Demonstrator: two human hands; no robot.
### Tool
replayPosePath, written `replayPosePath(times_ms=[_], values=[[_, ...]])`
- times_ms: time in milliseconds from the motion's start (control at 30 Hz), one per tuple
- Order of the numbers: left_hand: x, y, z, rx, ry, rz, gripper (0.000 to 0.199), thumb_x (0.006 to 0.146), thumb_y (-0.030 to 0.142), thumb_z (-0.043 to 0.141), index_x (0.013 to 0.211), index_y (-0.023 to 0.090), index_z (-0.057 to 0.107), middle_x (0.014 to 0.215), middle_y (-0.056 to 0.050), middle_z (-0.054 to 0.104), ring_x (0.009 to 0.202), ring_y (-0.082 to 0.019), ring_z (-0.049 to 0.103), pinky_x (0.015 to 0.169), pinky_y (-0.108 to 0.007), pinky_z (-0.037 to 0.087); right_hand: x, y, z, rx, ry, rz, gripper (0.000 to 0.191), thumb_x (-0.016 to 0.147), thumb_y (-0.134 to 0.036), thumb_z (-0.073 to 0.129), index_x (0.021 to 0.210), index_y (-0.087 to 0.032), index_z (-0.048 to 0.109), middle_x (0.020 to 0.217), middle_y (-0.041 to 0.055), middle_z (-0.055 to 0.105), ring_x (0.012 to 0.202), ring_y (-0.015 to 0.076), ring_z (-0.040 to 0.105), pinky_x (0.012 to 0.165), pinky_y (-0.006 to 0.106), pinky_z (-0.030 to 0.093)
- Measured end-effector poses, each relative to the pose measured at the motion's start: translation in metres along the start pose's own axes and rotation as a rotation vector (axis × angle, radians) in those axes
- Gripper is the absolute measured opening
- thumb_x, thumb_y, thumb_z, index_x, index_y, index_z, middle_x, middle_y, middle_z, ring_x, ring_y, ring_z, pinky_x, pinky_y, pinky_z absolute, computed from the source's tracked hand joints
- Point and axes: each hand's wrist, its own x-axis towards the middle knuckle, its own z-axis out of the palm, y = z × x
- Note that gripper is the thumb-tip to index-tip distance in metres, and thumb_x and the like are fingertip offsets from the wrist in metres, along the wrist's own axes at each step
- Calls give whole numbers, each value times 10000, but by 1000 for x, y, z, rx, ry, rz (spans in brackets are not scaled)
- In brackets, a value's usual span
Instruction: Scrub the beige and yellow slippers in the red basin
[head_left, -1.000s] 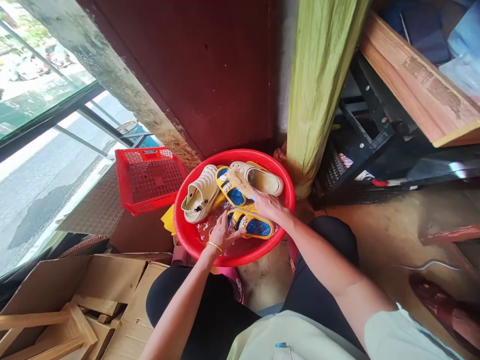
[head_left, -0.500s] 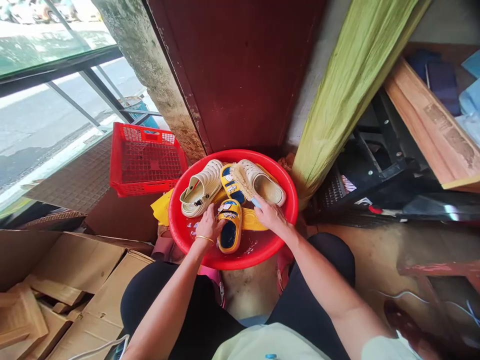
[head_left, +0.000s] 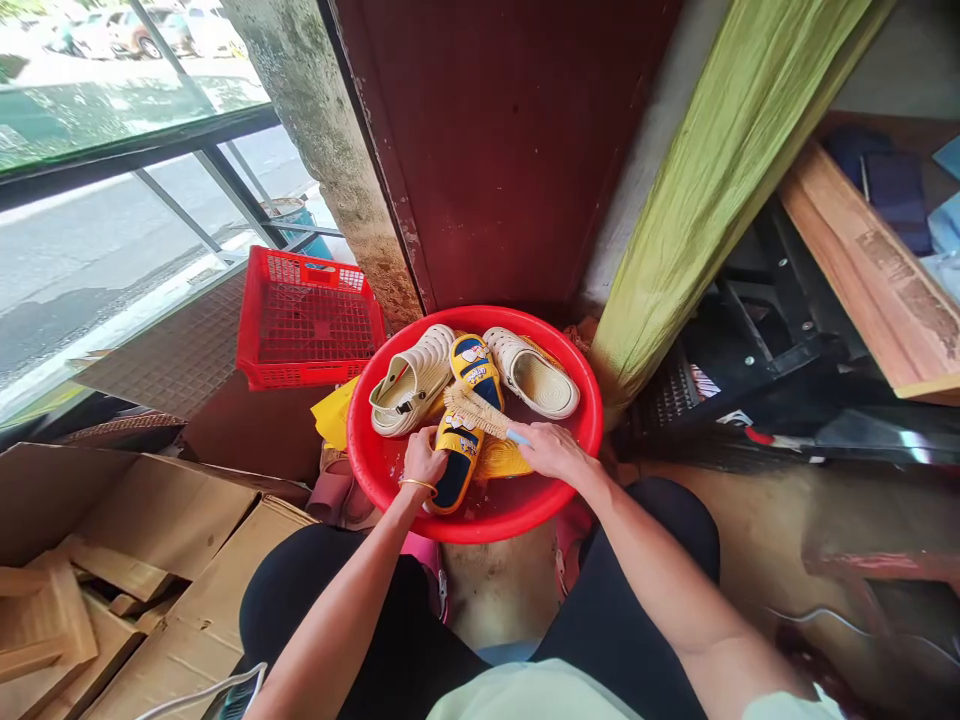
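Between the knees, low to the floor (head_left: 487, 600): red basin (head_left: 480, 532), within easy reach of both hands. Inside, near the middle, yellow-and-blue near slipper (head_left: 452, 475), tilted, heel end toward the body, strap up. Held at its left edge by left hand (head_left: 424, 460), fingers curled in close on it, tips partly hidden; probably pinned so as not to slide about. Right hand (head_left: 555, 452) on the opposite side, fingers wrapped tight round the pale-blue handle of brush (head_left: 480, 412). Bristles laid across the far end of the strap, handle angled back to the right, likely for a straight wrist and a clear view of the strap; pressure impossible to tell.

Just beyond, matching far slipper (head_left: 478, 370), also strap up. Cream left clog (head_left: 416, 375) and right clog (head_left: 532, 375) to either side, against the basin wall, seemingly pushed outward to leave working room. Under the brush, yellow piece (head_left: 502, 460), mostly covered, not identifiable for certain. Outside, to the left and apart from the hands: red crate (head_left: 311, 374).
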Motion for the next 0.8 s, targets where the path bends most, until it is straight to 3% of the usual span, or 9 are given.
replayPosePath(times_ms=[167, 300, 467, 633, 733, 800], values=[[-16, 19, 2, 197, -63, 106, 530, 819, 299, 621, 1327, 187, 514, 1187, -145, 727, 1077, -332, 705, 881, -397, 528, -2, -20, 11, 48, 127, -93, 599, 1008, -309, 408, 1606, -288, 367, 1219, 82, 717, 1049, 224, 686, 897, 304, 519], [-19, 23, -3, 273, 36, 209, 617, 807, 285, 654, 1385, 199, 456, 1323, -151, 664, 1197, -323, 659, 954, -390, 515, 3, -17, 9, -13, 86, -18, 612, 1001, -318, 431, 1607, -342, 352, 1215, 68, 713, 1035, 223, 689, 867, 301, 525], [-13, 17, -11, 315, 36, 131, 606, 828, 255, 625, 1399, 182, 432, 1361, -160, 641, 1220, -325, 642, 963, -412, 526, 1, -4, 2, -21, 46, 25, 594, 983, -285, 450, 1575, -328, 418, 1163, 63, 729, 1036, 219, 685, 886, 300, 516], [-15, 25, 2, 374, 37, 169, 549, 831, 208, 600, 1363, 135, 487, 1359, -210, 623, 1243, -338, 632, 999, -430, 525, 0, -31, 15, -16, 97, -50, 607, 1027, -338, 373, 1628, -330, 288, 1216, 86, 700, 1012, 235, 696, 852, 316, 530], [-14, 21, 8, 307, -16, 238, 617, 809, 182, 599, 1409, 110, 468, 1439, -229, 572, 1351, -330, 561, 1102, -441, 470, 7, -31, 19, -38, 65, -3, 597, 1032, -313, 361, 1625, -322, 289, 1219, 100, 698, 993, 241, 706, 834, 326, 536], [-12, 12, 7, 231, -121, 327, 743, 772, 209, 650, 1472, 109, 422, 1514, -224, 513, 1415, -325, 499, 1163, -454, 415, 12, -20, 19, -37, 68, 51, 584, 1022, -287, 385, 1604, -304, 335, 1201, 103, 707, 1016, 247, 704, 854, 332, 534]])
